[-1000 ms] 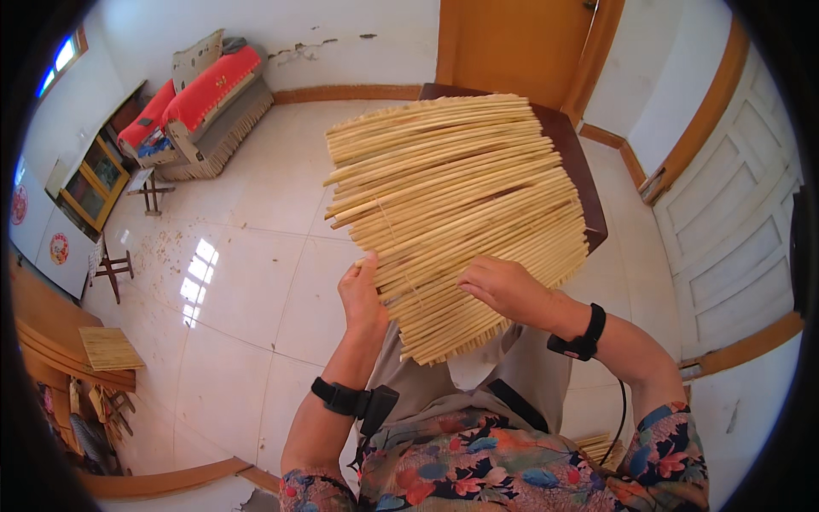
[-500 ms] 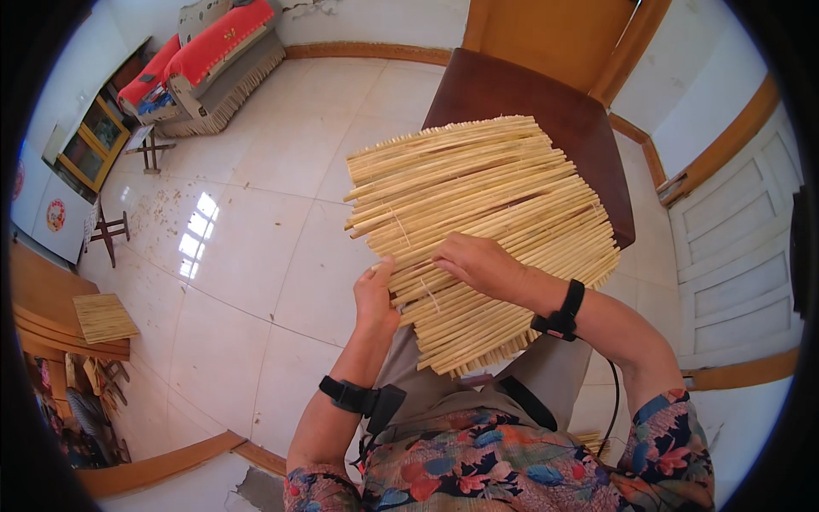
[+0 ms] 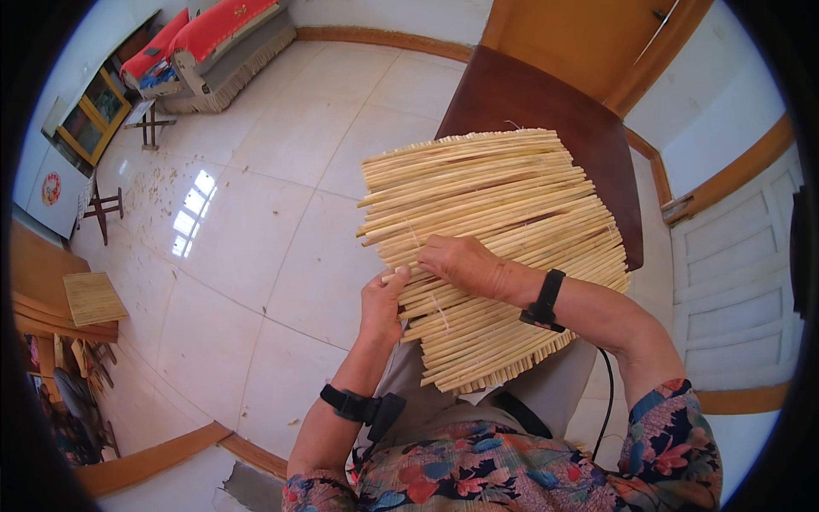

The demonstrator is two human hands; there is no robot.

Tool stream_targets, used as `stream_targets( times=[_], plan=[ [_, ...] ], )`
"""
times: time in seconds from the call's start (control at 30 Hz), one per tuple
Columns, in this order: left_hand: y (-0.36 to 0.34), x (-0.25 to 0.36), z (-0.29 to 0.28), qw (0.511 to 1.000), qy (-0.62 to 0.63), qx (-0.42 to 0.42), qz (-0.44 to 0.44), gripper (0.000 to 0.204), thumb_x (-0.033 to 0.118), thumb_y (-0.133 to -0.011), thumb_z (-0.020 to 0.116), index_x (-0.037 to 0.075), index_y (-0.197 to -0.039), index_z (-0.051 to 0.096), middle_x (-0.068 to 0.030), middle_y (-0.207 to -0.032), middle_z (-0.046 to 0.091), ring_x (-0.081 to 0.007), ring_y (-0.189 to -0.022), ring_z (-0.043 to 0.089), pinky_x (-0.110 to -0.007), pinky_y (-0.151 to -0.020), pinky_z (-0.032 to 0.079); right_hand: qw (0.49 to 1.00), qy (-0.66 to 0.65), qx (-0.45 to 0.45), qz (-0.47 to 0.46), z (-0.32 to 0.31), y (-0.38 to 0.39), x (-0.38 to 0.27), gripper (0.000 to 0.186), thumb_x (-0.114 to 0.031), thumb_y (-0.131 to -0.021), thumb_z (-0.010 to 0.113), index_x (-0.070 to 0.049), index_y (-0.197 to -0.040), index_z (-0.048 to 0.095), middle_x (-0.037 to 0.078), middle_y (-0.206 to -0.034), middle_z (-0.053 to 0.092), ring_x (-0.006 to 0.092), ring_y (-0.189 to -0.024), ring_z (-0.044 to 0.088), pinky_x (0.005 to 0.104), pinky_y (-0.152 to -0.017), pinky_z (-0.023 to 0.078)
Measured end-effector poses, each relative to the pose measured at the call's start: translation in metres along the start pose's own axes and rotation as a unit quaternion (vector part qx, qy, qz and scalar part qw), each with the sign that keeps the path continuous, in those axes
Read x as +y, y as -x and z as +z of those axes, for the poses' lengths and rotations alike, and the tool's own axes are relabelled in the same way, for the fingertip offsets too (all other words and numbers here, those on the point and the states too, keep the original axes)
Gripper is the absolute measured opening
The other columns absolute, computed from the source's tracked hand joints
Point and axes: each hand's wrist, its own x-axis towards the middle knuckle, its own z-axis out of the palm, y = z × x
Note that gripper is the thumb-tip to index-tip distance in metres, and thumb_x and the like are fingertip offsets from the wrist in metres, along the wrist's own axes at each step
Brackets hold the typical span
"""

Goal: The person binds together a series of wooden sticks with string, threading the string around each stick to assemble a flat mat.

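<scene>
A mat of pale yellow plant stalks [image 3: 512, 218], laid side by side and bound with thin pale thread, spans my lap and the dark brown table. Its sides are uneven and dark gaps show between some stalks. My left hand [image 3: 383, 305] grips the mat's left edge, thumb on top and fingers partly hidden beneath. Just beside that thumb, my right hand [image 3: 465, 266] rests over the stalks with its fingers pinched together. Whatever lies between those fingertips is too small to make out.
A dark brown table [image 3: 546, 94] stands beyond the mat, before a wooden door [image 3: 580, 43]. Small debris is scattered over the tiled floor [image 3: 247, 230] at left. Near the left wall are folding stools [image 3: 101, 209] and a small woven square [image 3: 94, 299]. A sofa [image 3: 213, 72] sits far left.
My right hand has moved left along the mat, closer to my left thumb. The left hand keeps its hold on the edge. The whole view has shifted slightly.
</scene>
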Motion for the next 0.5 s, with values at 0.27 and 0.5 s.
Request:
stream_targets(
  times=[0.27,0.5],
  plan=[
    [-0.004,-0.002,-0.001,1.0,-0.015,0.007,0.011,0.02,0.016,-0.092,0.069,-0.002,-0.101,0.067,-0.0056,-0.089,0.068,-0.0113,-0.076,0.063,-0.028,-0.066,0.053,0.998,0.046,-0.01,-0.041,-0.008,-0.012,-0.01,0.005,-0.007,-0.081,0.061,-0.006,-0.086,0.06,0.01,-0.088,0.06,0.0311,-0.082,0.065,0.0384,-0.066,0.055],
    [-0.007,0.003,0.003,0.998,-0.01,-0.027,0.048,0.022,0.016,-0.092,0.069,-0.005,-0.098,0.067,-0.0072,-0.085,0.068,-0.0121,-0.072,0.063,-0.027,-0.062,0.052,0.991,-0.126,0.052,-0.005,-0.044,-0.012,-0.026,0.007,-0.011,-0.087,0.064,-0.007,-0.093,0.065,0.01,-0.085,0.061,0.0281,-0.077,0.062,0.0341,-0.07,0.052]
  ],
)
